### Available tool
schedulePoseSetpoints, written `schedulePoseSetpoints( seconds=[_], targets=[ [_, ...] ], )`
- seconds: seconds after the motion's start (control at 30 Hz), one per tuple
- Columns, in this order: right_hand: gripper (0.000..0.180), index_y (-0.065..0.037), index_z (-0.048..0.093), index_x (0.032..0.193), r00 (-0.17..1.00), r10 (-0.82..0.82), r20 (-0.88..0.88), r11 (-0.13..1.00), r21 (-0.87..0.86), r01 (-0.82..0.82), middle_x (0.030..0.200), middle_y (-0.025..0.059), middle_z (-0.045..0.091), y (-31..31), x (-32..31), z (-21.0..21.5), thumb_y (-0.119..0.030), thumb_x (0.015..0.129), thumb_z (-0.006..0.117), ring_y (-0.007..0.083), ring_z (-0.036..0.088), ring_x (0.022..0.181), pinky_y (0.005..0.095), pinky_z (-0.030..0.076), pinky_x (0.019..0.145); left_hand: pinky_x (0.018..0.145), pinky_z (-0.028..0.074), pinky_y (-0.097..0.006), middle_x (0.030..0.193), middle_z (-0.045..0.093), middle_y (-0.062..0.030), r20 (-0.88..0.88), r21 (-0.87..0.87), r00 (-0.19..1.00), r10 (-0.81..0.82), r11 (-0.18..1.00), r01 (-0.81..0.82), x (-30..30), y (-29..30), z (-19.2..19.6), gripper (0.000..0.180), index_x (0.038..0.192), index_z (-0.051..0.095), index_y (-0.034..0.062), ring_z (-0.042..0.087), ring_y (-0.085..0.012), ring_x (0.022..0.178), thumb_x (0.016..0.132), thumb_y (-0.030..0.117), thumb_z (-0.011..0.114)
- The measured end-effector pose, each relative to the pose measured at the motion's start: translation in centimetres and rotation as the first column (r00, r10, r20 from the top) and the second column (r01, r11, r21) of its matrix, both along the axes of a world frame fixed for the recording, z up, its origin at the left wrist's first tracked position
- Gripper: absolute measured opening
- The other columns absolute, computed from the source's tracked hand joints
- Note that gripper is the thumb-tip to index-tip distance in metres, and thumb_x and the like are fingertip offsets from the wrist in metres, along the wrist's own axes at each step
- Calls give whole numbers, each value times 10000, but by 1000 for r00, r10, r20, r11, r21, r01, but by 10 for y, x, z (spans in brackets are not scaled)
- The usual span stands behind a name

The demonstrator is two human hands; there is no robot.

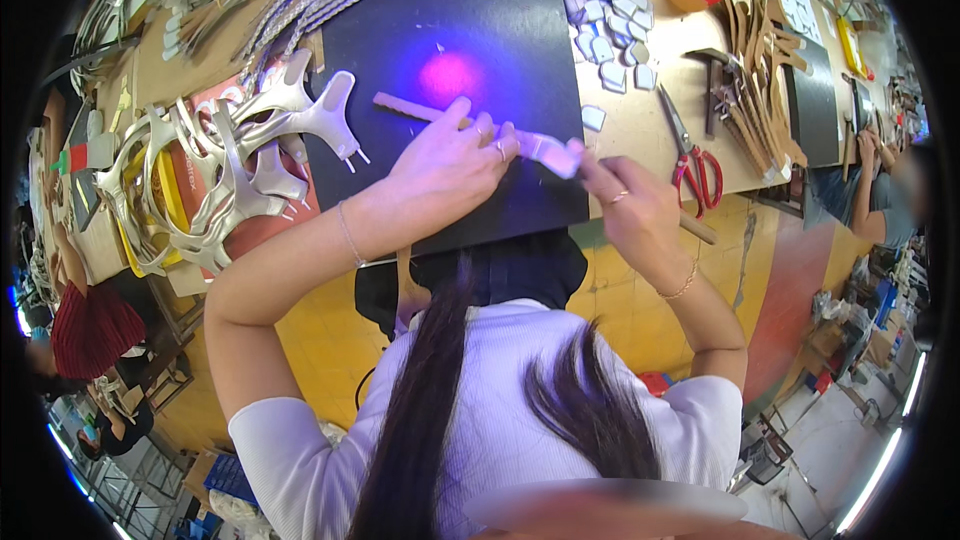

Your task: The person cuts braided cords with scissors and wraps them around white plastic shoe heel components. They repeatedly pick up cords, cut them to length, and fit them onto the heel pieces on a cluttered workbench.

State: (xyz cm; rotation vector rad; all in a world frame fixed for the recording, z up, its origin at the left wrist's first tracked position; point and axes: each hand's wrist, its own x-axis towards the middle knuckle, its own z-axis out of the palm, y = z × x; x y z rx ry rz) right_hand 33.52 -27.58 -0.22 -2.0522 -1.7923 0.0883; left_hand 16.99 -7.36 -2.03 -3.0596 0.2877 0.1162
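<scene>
A wooden workbench [655, 135] carries a black mat [500, 50]. Silvery cut shapes [240, 150] are heaped off the mat's left edge, pale small pieces [610, 25] at its right corner, and red-handled scissors [695, 165] near the front edge. Across the mat lies a long pale strip [440, 115]. The left hand [445, 165] presses it flat, fingers together; the right hand [625, 205] pinches a wooden-handled brush [560, 152] at the strip's right end.

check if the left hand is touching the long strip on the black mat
Touching. The head view shows the left hand pressed flat on the long strip, fingers lying across it on the black mat.
</scene>
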Motion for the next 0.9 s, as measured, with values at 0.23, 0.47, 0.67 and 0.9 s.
schedulePoseSetpoints(
  seconds=[0.23, 0.47, 0.67, 0.9],
  targets=[
    [631, -197, 626, 1362, 999, 18, 31, 1000, -23, -18, 839, 56, 632, -1, 2, 0, -6, 767, 715, 219, 617, 655, 322, 499, 556, 1002, 446, -451, 1273, 587, -78, 7, -1, 1000, -17, 1000, 17, -1, -1, 0, 402, 1250, 631, 28, 572, -236, 1152, 875, 150, 553],
    [643, -183, 615, 1376, 999, 39, -36, 982, 185, -32, 853, 47, 611, -3, -1, -2, 19, 769, 670, 209, 600, 653, 319, 500, 557, 1012, 448, -444, 1276, 586, -71, -10, -27, 1000, -7, 1000, 7, 0, 0, 0, 408, 1249, 628, 19, 572, -231, 1145, 870, 152, 555],
    [616, -179, 612, 1367, 1000, 12, 6, 970, 243, -13, 842, 41, 602, -4, -1, 0, -3, 780, 667, 208, 591, 647, 326, 494, 553, 1025, 446, -438, 1277, 583, -77, 15, -11, 1000, -19, 1000, 20, 0, 0, 0, 414, 1247, 630, 10, 577, -229, 1138, 865, 154, 561],
    [636, -190, 593, 1390, 999, 5, -33, 994, 107, -1, 806, 47, 586, 0, 1, -4, 0, 788, 674, 213, 573, 604, 357, 493, 546, 1039, 443, -449, 1275, 582, -77, 0, 3, 1000, -27, 1000, 27, 0, 1, 1, 440, 1275, 614, 11, 576, -241, 1157, 863, 156, 566]
  ],
)
